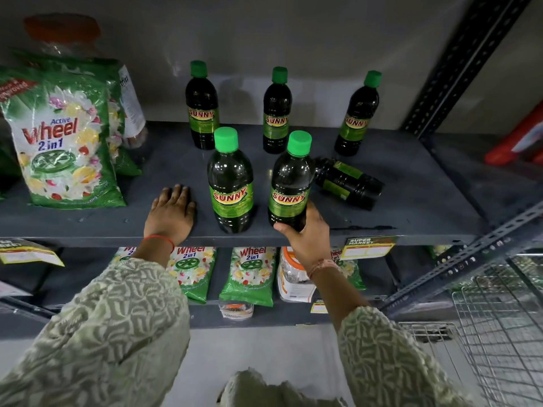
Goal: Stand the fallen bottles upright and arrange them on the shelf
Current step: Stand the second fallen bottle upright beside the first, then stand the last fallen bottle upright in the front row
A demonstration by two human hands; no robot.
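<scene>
Grey shelf [411, 201]: the right hand [305, 236] grips an upright bottle's [289, 186] base; the left hand [172, 212] rests flat, empty. Set it square, then lift the fallen bottle [348, 182].

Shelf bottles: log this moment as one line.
right hand: gripping front-right bottle, upright | left hand: flat on shelf | fallen bottle: lying behind it | other bottles: upright

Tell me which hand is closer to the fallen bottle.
Right. The right hand grips an upright bottle just left of the fallen bottle; the left hand rests flat on the shelf, farther left.
</scene>
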